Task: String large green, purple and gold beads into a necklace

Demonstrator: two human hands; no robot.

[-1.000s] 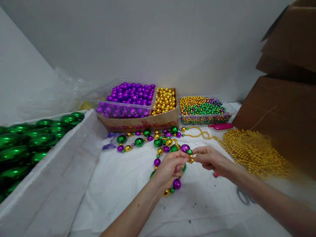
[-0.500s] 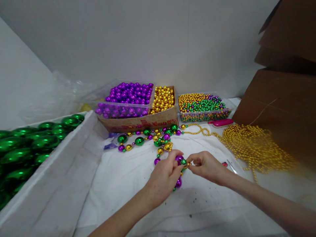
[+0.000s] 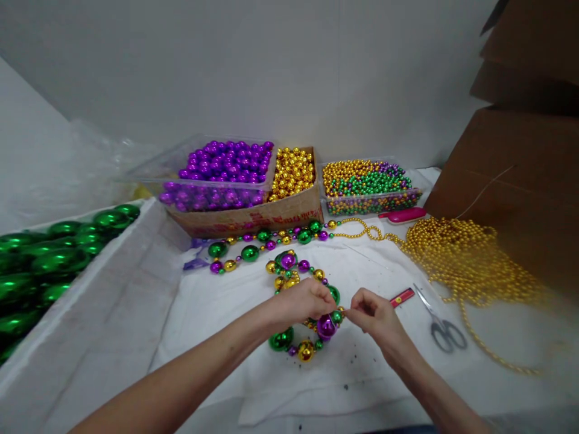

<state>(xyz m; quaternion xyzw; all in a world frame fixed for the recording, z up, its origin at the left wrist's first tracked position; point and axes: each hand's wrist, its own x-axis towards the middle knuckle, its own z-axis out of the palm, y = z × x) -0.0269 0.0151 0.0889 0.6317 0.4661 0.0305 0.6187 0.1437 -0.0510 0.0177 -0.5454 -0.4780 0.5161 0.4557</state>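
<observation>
My left hand is pinched at the end of a bead necklace of large purple, green and gold beads, which curls on the white cloth beneath it. Facing it, my right hand is closed, thumb against forefinger. A thin pale bit of string seems to run between the two fingertips, just above a small green bead; it is too fine to make out well. Behind the hands lies a second beaded strand, joined to a thin gold bead chain.
Scissors and a red-handled tool lie right of my hands, near piled gold bead chain. Behind stand a tub of purple beads, gold beads and a tub of small mixed beads. A foam box flanks the left.
My hands have drawn slightly apart and lower in view. The necklace now lies in a rounder curl with more beads showing. The view has shifted, bringing the scissors fully into sight.
</observation>
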